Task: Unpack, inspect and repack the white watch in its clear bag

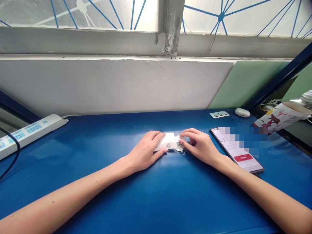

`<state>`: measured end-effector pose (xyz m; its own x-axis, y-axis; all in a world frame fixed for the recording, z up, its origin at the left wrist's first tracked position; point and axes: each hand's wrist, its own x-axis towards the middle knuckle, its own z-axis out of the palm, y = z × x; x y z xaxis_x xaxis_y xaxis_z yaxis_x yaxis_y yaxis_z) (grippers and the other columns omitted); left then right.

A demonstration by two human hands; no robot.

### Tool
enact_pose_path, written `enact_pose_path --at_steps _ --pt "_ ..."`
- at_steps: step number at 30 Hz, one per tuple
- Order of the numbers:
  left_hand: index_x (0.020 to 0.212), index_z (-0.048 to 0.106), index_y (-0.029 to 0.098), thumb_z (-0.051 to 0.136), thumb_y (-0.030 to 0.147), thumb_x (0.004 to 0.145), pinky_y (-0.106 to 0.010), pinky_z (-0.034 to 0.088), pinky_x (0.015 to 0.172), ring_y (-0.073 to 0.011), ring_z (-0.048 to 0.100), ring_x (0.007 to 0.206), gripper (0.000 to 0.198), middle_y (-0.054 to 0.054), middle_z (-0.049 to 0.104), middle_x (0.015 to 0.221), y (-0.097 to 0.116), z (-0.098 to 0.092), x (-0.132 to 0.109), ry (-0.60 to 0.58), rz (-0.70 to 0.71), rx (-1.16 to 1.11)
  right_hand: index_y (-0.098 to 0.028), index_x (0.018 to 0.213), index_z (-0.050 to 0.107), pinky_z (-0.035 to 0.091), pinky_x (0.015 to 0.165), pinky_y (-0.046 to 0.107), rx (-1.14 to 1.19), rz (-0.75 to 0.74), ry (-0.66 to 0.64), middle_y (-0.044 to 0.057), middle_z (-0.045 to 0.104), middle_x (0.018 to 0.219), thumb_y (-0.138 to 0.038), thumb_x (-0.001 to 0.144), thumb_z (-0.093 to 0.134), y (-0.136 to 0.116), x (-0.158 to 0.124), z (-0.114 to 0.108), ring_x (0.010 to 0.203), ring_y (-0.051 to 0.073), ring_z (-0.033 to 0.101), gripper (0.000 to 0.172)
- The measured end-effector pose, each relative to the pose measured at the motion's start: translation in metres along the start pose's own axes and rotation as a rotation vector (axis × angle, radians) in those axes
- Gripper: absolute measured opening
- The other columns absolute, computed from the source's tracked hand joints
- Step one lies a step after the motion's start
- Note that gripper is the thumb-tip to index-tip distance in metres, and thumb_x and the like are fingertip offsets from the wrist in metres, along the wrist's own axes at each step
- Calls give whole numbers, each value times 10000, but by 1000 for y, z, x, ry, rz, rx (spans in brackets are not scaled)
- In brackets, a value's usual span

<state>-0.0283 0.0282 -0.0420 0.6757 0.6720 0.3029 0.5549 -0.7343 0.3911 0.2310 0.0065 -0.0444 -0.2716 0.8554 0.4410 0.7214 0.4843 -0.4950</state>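
Note:
My left hand (148, 148) is closed around a small white box (169, 140), thumb along the near side and fingers over the far side. The box lies low over the blue tabletop, and a small square code shows on its face. At the right end of the box is a small pale and silvery item (179, 144) with a short bead chain (183, 152). My right hand (201, 144) pinches this item between thumb and fingers. Its exact kind is too small to tell, and the fingertips partly cover it.
Right of my right hand lies a phone (240, 152) with a lit screen, partly blurred out. Behind it are a small card (219, 114) and a white earbud case (242, 112). A bottle (285, 115) leans at the far right. A power strip (31, 130) with a cable is at left.

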Motion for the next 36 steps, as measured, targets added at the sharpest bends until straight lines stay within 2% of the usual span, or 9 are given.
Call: enact_pose_path --at_steps 3,6,10,16,21,25,29,32,36 --pt "1399 445 166 510 420 1000 -466 461 1056 -296 504 1260 478 -148 533 1370 0 0 0 -8 -3 12 -212 945 736 564 704 334 -86 -76 -25 70 747 1023 -304 929 609 3 3 -10 816 204 690 158" --pt "1403 443 176 508 420 1001 -465 459 1062 -296 498 1274 475 -143 533 1375 0 0 0 -12 -6 15 -214 927 746 564 741 344 -163 -121 -71 60 762 995 -271 930 596 3 4 -20 853 216 704 160" --pt "1397 449 161 514 416 998 -467 448 1076 -296 496 1276 479 -152 533 1374 0 0 1 -10 -4 10 -207 992 736 554 700 339 -181 -84 -123 53 773 995 -224 928 559 -5 1 -22 801 212 712 190" --pt "1382 469 167 521 423 993 -468 452 1072 -297 501 1276 469 -153 539 1372 -1 1 0 -2 -4 -1 -191 1142 689 562 700 314 -34 -18 -213 59 772 1069 -190 924 519 -12 -2 -15 815 196 718 277" --pt "1395 459 179 526 418 990 -479 457 1063 -301 503 1274 475 -152 542 1371 -1 1 0 -2 -8 0 -176 1176 672 559 847 388 -115 -50 -166 90 758 1092 -220 952 497 -7 -1 -16 999 249 685 288" --pt "1391 464 155 525 421 989 -477 449 1071 -304 500 1274 486 -161 543 1371 -1 1 0 -13 -13 19 -160 1183 672 565 825 405 -172 -86 -163 106 765 1011 -210 960 485 -6 -1 -17 925 253 689 295" --pt "1378 481 155 525 427 987 -478 449 1069 -307 508 1268 478 -161 547 1370 0 1 0 -8 -11 28 -138 1190 669 570 833 417 -150 -120 -158 123 760 1013 -197 958 483 -6 -2 -14 929 259 685 303" --pt "1368 491 169 524 427 986 -480 452 1063 -309 515 1262 462 -156 557 1360 0 0 1 -3 -9 24 -133 1332 579 572 867 425 -76 -144 -181 127 750 1093 -184 955 479 -7 -4 -12 1003 261 671 393" --pt "1374 481 155 515 422 988 -486 450 1062 -314 513 1265 471 -167 557 1358 0 0 1 -8 -14 31 -176 1544 300 549 941 465 -11 -201 -248 128 698 1242 -195 950 484 -11 -7 -9 1194 283 599 622"
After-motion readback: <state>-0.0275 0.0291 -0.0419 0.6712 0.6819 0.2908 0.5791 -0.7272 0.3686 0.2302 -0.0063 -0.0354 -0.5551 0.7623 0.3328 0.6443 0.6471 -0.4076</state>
